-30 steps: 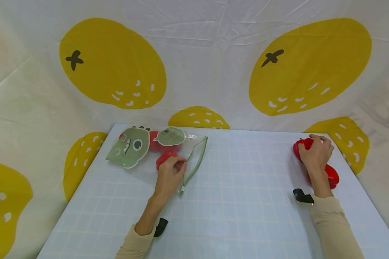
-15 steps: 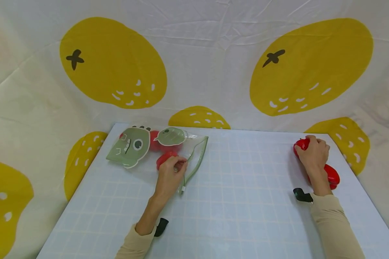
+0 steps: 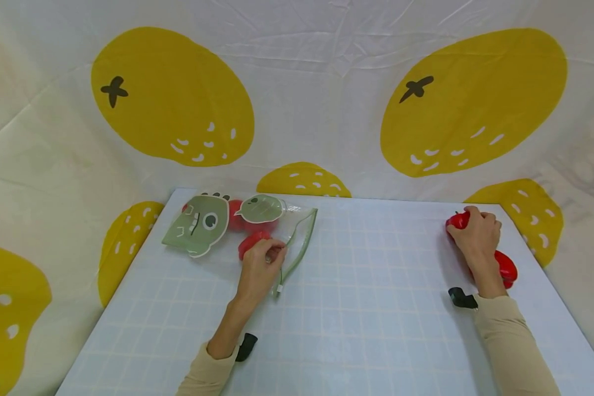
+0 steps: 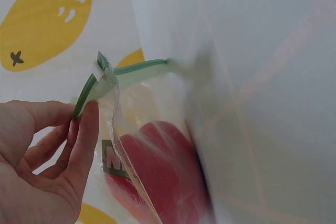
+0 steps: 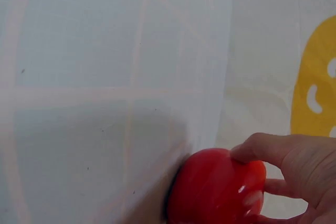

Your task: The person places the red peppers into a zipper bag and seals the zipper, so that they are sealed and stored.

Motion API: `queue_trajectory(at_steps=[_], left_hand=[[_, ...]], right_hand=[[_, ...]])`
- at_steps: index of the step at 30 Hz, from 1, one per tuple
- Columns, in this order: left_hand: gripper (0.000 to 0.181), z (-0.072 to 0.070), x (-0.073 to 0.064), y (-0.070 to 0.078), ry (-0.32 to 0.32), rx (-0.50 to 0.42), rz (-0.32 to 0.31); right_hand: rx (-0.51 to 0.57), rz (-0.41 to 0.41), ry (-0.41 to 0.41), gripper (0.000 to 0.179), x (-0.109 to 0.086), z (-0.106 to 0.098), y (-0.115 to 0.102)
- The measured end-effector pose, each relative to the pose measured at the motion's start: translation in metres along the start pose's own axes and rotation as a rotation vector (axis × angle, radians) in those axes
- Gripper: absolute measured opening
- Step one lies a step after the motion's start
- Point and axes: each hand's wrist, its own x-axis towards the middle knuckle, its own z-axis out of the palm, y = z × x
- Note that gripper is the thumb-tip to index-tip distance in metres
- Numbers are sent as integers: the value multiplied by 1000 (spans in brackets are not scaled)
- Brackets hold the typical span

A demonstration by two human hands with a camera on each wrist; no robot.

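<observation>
A clear zip bag [image 3: 297,220] with green cartoon prints lies at the table's far left, several red bell peppers [image 4: 163,166] inside it. My left hand [image 3: 259,269] pinches the bag's green zip edge [image 4: 84,95] between thumb and fingers, so the mouth gapes. At the far right, my right hand [image 3: 477,236] grips a red bell pepper [image 5: 215,187], thumb on one side and fingers on the other. Another red bell pepper [image 3: 506,269] lies just nearer, partly hidden behind the right wrist.
The white gridded table [image 3: 366,308] spans between both hands. A white cloth [image 3: 317,110] with yellow fruit prints hangs behind and at the sides. The bag's zip slider [image 3: 279,288] sits at the near end of its mouth. Dark wrist mounts [image 3: 461,298] stick out from the sleeves.
My right hand has shifted slightly left, and the bell pepper under it has moved a little left too. The left hand and the bag have stayed in place.
</observation>
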Motion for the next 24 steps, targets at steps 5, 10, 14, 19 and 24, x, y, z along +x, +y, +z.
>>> queue_trajectory(at_steps=[5, 10, 14, 19, 24], left_hand=[[11, 0, 0, 0, 2, 0, 14], [10, 0, -1, 0, 11, 4, 38], [11, 0, -1, 0, 13, 6, 34], [12, 0, 0, 2, 6, -5, 25], [11, 0, 0, 3, -3, -9, 13]], right_hand=[[19, -32, 1, 76, -4, 0, 2], [46, -34, 5, 79, -7, -1, 0], [56, -40, 15, 82, -11, -2, -1], [84, -74, 44, 82, -18, 0, -3], [126, -95, 59, 81, -24, 0, -8]])
